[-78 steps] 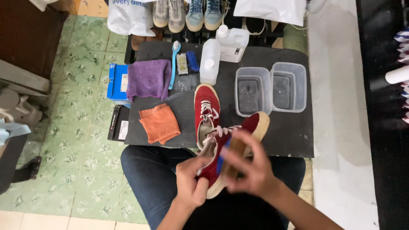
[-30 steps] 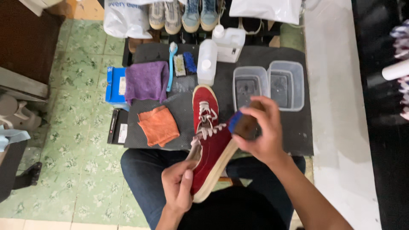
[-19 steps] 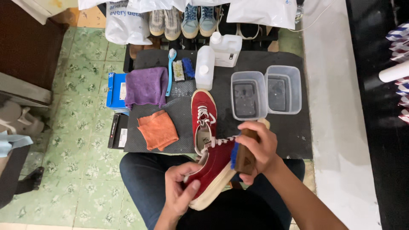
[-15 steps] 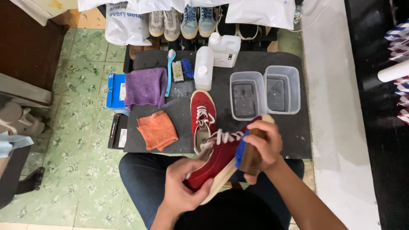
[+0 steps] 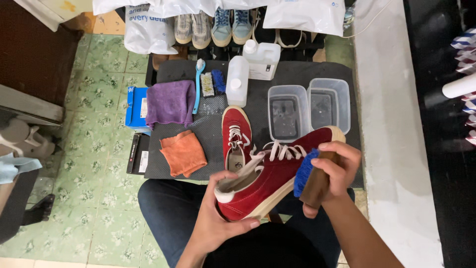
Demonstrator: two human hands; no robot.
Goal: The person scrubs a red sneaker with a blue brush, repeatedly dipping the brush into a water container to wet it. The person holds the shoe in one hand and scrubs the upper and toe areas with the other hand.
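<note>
Above dark mat (image 5: 188, 74): red suede sneaker (image 5: 267, 181), seemingly clean.

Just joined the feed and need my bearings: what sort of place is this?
Probably a small shoe-cleaning workspace. The hands hold a red sneaker and a brush over a dark mat with water tubs, bottles and cloths; more shoes wait behind.

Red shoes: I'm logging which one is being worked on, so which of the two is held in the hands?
The red shoe nearest the person, gripped at the heel by the left hand; the other red shoe lies untouched on the dark mat.
</note>
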